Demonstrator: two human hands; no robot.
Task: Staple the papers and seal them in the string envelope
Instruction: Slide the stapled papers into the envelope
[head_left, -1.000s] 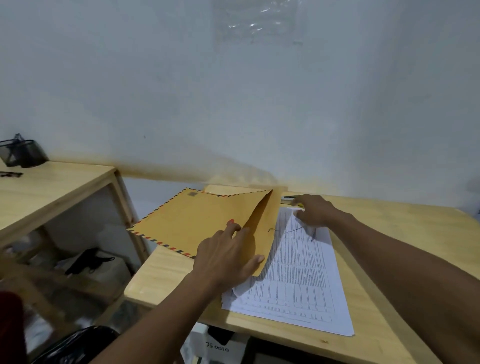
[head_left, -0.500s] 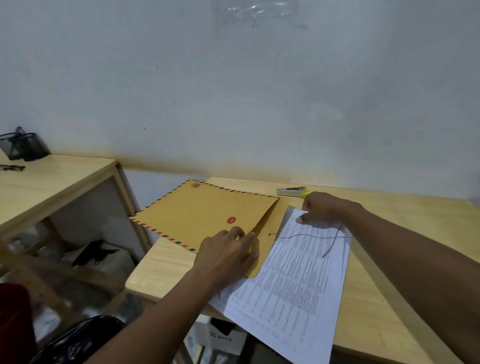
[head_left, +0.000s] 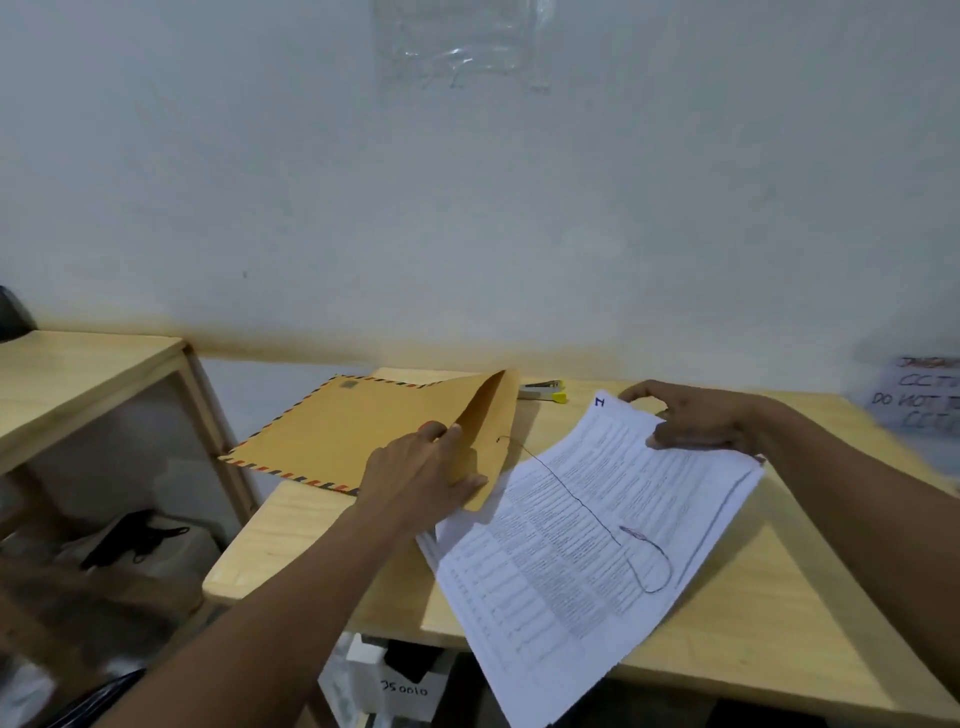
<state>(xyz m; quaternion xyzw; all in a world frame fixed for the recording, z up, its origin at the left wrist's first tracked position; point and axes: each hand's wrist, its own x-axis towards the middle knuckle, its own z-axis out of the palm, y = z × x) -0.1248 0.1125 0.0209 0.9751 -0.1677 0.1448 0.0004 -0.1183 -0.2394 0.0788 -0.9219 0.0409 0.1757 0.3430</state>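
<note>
Both hands are busy: the left hand pinches the lifted flap of the brown string envelope, thumb under and fingers over it, while the right hand grips the far edge of the printed papers between thumb and fingers, raising that end off the desk. The envelope lies flat on the desk's left part with its mouth facing the papers, whose near corner overhangs the desk's front edge, and the thin closing string trails from the flap across the top sheet. Beyond the envelope, near the wall, sits a white stapler with a yellow tip.
</note>
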